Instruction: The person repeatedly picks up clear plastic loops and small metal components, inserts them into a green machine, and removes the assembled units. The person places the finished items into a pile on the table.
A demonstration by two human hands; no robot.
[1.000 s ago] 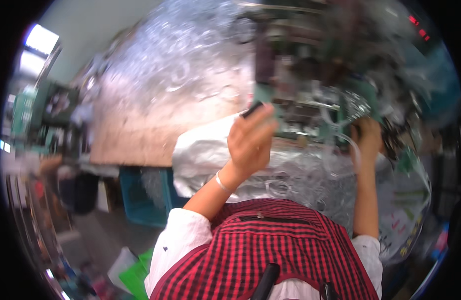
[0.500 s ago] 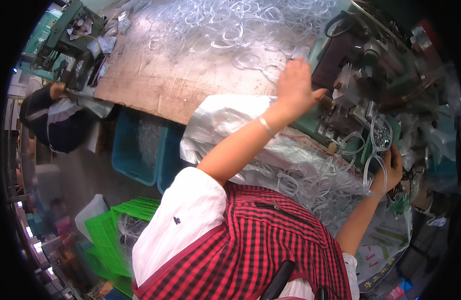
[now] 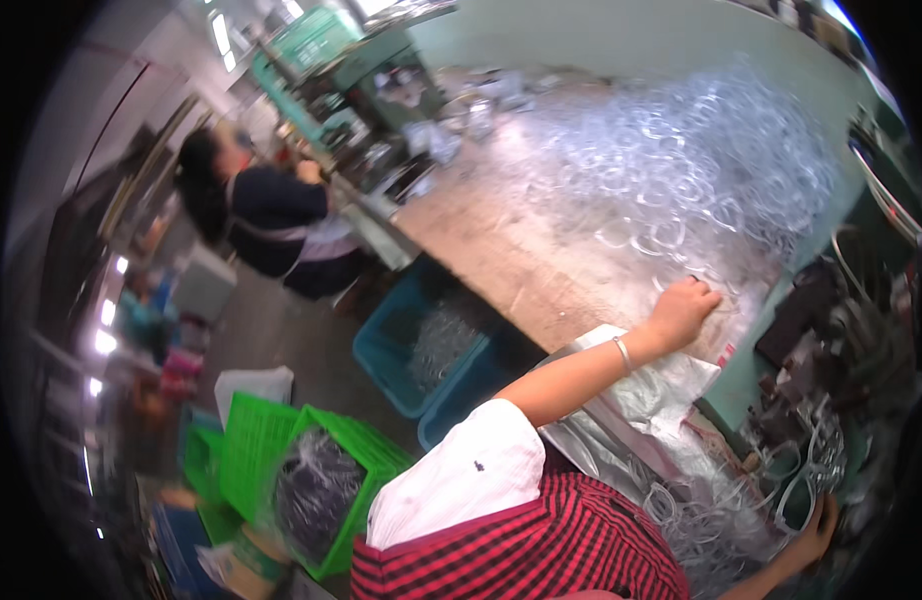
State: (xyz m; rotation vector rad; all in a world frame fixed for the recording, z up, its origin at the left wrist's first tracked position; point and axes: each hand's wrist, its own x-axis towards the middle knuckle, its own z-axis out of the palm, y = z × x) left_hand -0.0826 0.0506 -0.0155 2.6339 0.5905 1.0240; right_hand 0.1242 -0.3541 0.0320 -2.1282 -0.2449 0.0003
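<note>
My left hand [image 3: 678, 318] reaches over the wooden tabletop [image 3: 491, 235], its fingers curled at the near edge of a large heap of clear plastic eyeglass frames [image 3: 671, 150]. Whatever those fingers hold, if anything, is too blurred to make out. Low on the right, my right hand [image 3: 811, 542] grips a clear eyeglass frame [image 3: 793, 500] beside a dark bench machine [image 3: 846, 330]. More clear frames [image 3: 681, 515] lie in a pile between my arms, next to a silvery sheet [image 3: 671, 390].
Blue bins [image 3: 381, 365] stand below the table's left edge, one with clear pieces inside. A bright green crate [image 3: 381, 455] holds a dark bagged load. Farther left, another person [image 3: 281, 210] sits by a green machine [image 3: 391, 75]. A pale green wall [image 3: 581, 40] bounds the tabletop.
The view has swung left and up, so more of the room and heap shows. My left hand has gone from spread fingers near the machine to curled fingers by the heap. My right hand stays at the machine.
</note>
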